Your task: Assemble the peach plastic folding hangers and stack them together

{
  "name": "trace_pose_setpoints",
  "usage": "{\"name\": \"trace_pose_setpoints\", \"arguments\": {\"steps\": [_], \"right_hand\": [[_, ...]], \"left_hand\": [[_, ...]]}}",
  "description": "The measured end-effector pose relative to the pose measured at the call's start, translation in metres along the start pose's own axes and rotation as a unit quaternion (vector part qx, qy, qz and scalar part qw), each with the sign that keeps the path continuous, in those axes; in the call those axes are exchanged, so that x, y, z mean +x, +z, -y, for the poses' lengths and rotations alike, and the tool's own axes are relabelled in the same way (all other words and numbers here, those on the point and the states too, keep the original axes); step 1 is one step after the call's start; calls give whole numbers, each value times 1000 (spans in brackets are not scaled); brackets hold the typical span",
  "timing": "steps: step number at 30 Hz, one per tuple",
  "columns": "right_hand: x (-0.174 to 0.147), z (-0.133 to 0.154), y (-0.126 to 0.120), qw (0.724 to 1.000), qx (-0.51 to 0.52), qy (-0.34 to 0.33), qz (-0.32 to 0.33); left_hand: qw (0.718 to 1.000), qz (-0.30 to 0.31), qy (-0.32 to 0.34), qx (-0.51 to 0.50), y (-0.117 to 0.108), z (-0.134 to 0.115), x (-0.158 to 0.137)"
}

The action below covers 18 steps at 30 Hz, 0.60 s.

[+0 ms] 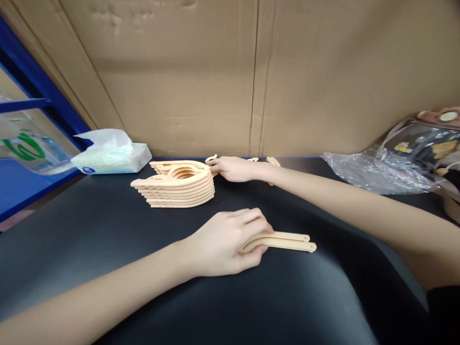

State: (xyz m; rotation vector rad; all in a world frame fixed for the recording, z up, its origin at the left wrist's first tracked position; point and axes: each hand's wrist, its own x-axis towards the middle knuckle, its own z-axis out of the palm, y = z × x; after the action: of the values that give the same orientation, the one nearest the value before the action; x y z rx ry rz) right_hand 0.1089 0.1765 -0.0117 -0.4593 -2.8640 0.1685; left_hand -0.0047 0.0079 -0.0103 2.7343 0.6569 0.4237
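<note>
My left hand (233, 242) is closed around two cream plastic hanger arms (291, 243), just above the black tabletop. Their straight ends, each with a small hole, stick out to the right; the curved ends are mostly hidden in my palm. Farther back, my right hand (233, 168) reaches across with its fingers closed on a small cream hanger hook (211, 157), whose curved tip shows above the fingers. Right beside those fingertips stands a neat stack of folded cream hangers (179, 191). More cream hanger pieces (273, 161) lie behind my right wrist, partly covered by it.
A tissue pack (111, 155) lies at the back left, against a blue metal frame (68, 108) with a plastic bag. Cardboard (179, 86) walls off the back. Crumpled clear plastic (381, 172) and a transparent bag (424, 143) sit at the back right of the black table (151, 306).
</note>
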Motion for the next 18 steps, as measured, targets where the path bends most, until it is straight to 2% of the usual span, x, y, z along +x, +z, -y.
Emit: {"name": "trace_pose_setpoints", "arguments": {"steps": [3,10,18], "right_hand": [[-21,5,-2,1000,-3,23,-7],[-67,14,-19,1000,2,28,-9],[-71,20,-27,995,-40,82,-46]], "left_hand": [[1000,0,-3,-1,0,0,0],[1000,1,-4,-4,0,-2,0],[1000,6,-7,-4,-1,-2,0]]}}
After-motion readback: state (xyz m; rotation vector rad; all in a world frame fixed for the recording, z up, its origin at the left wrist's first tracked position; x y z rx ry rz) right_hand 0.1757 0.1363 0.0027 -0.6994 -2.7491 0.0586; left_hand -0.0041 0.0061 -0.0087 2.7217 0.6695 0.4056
